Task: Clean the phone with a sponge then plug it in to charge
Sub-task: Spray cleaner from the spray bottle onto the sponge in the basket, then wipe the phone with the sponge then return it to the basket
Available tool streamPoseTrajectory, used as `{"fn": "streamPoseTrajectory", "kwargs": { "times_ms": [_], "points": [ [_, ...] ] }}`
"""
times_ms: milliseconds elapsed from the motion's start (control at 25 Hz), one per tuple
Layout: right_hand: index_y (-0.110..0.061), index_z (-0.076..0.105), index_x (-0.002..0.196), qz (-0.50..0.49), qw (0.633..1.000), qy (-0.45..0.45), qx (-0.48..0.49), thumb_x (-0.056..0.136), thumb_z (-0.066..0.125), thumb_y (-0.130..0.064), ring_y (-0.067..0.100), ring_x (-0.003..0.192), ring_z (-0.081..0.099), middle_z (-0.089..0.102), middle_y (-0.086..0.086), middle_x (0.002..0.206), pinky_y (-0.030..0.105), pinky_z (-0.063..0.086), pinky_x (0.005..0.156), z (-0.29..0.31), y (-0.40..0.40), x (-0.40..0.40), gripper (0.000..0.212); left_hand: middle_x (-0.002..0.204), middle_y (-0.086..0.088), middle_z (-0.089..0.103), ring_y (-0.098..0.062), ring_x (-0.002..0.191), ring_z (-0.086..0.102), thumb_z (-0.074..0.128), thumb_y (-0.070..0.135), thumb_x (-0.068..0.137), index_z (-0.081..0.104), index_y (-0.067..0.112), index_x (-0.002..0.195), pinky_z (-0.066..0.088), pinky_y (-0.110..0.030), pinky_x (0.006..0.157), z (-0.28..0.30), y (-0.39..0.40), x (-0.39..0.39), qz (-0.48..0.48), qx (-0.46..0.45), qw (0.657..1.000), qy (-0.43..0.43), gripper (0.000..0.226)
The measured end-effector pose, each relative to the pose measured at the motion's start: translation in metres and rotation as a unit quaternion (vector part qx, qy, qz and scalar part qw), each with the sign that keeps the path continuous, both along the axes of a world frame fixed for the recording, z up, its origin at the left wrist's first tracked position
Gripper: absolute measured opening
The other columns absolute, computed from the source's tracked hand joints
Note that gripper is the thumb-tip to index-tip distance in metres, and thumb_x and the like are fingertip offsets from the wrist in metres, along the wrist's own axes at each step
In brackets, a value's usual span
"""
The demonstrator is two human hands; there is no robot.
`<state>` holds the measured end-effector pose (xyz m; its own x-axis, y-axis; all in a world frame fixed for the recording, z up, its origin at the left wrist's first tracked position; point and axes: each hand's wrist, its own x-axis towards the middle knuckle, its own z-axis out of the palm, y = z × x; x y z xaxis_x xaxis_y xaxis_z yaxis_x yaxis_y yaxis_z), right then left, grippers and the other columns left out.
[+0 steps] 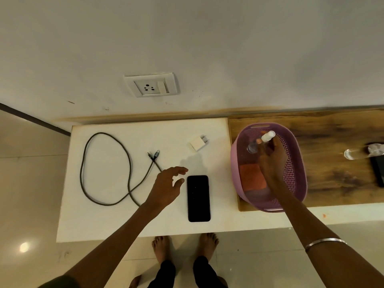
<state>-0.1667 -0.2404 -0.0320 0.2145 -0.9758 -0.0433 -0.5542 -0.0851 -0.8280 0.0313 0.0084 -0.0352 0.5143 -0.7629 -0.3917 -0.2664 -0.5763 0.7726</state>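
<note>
A black phone [198, 198] lies screen up on the white table [116, 223]. My left hand [168, 185] hovers just left of the phone's top, fingers loosely spread, holding nothing. My right hand [272, 157] reaches into the purple basket [299, 169] and grips a small clear spray bottle [262, 141] with a white cap. An orange sponge [251, 177] lies in the basket below that hand. A dark charging cable [104, 169] loops on the table's left. A white charger adapter [198, 143] lies near the back. The wall socket [151, 85] sits above the table.
The basket stands on a wooden board [336, 173] to the right. A clear bottle [353, 153] lies on the board next to a dark flat object [378, 171] at the right edge. My bare feet [185, 246] stand on the tiled floor under the table's front edge.
</note>
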Motion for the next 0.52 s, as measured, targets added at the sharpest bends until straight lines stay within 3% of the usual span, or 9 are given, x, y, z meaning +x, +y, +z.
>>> {"fn": "streamPoseTrajectory", "kwargs": {
  "times_ms": [120, 200, 280, 360, 440, 520],
  "points": [
    [-0.027, 0.055, 0.119, -0.011, 0.999, -0.006, 0.03, 0.085, 0.069, -0.034, -0.007, 0.094, 0.058, 0.065, -0.017, 0.105, 0.018, 0.05, 0.078, 0.004, 0.001, -0.002, 0.037, 0.121, 0.012, 0.067, -0.014, 0.108, 0.061, 0.067, 0.007, 0.092, 0.062, 0.03, 0.122, 0.053, -0.035, 0.093, -0.002, -0.001, 0.0, 0.001, -0.012, 1.0, -0.009, 0.038],
    [-0.026, 0.05, 0.128, -0.021, 0.998, 0.004, 0.058, 0.081, 0.074, -0.031, 0.002, 0.106, 0.056, 0.061, -0.013, 0.117, 0.014, 0.044, 0.084, 0.003, 0.007, -0.009, 0.053, 0.134, 0.011, 0.06, -0.014, 0.12, 0.057, 0.066, 0.012, 0.094, 0.057, 0.027, 0.133, 0.048, -0.034, 0.104, -0.002, -0.002, 0.001, -0.018, -0.017, 0.999, -0.045, 0.043],
    [-0.016, 0.049, 0.129, 0.031, 0.989, 0.121, 0.078, 0.089, 0.062, -0.037, 0.018, 0.108, 0.06, 0.062, 0.0, 0.116, 0.025, 0.047, 0.089, -0.007, 0.014, -0.021, 0.047, 0.15, 0.008, 0.049, -0.012, 0.138, 0.045, 0.062, 0.018, 0.096, 0.045, 0.024, 0.147, 0.035, -0.028, 0.115, -0.001, -0.003, 0.002, -0.064, -0.012, 0.992, -0.105, 0.054],
    [-0.003, 0.04, 0.135, 0.135, 0.924, 0.343, 0.104, 0.092, 0.041, -0.049, 0.036, 0.117, 0.054, 0.055, 0.018, 0.126, 0.04, 0.044, 0.101, -0.015, 0.022, -0.029, 0.063, 0.16, 0.006, 0.035, -0.009, 0.148, 0.031, 0.06, 0.023, 0.098, 0.032, 0.021, 0.155, 0.027, -0.026, 0.119, 0.0, -0.005, 0.003, -0.096, -0.003, 0.986, -0.137, 0.064],
    [0.0, 0.029, 0.14, 0.16, 0.876, 0.442, 0.107, 0.088, 0.057, -0.047, 0.043, 0.124, 0.046, 0.044, 0.026, 0.137, 0.048, 0.04, 0.106, -0.02, 0.025, -0.034, 0.076, 0.165, 0.007, 0.023, -0.007, 0.152, 0.018, 0.058, 0.025, 0.099, 0.022, 0.021, 0.159, 0.023, -0.027, 0.122, -0.001, -0.006, 0.002, -0.118, 0.007, 0.985, -0.129, 0.07],
    [-0.001, 0.025, 0.141, 0.14, 0.879, 0.437, 0.127, 0.081, 0.071, -0.042, 0.046, 0.123, 0.046, 0.04, 0.03, 0.138, 0.05, 0.041, 0.104, -0.022, 0.025, -0.033, 0.086, 0.167, 0.008, 0.016, -0.005, 0.154, 0.01, 0.057, 0.025, 0.1, 0.015, 0.02, 0.16, 0.02, -0.028, 0.123, -0.005, -0.007, 0.002, -0.136, 0.018, 0.984, -0.115, 0.073]
  ]
}}
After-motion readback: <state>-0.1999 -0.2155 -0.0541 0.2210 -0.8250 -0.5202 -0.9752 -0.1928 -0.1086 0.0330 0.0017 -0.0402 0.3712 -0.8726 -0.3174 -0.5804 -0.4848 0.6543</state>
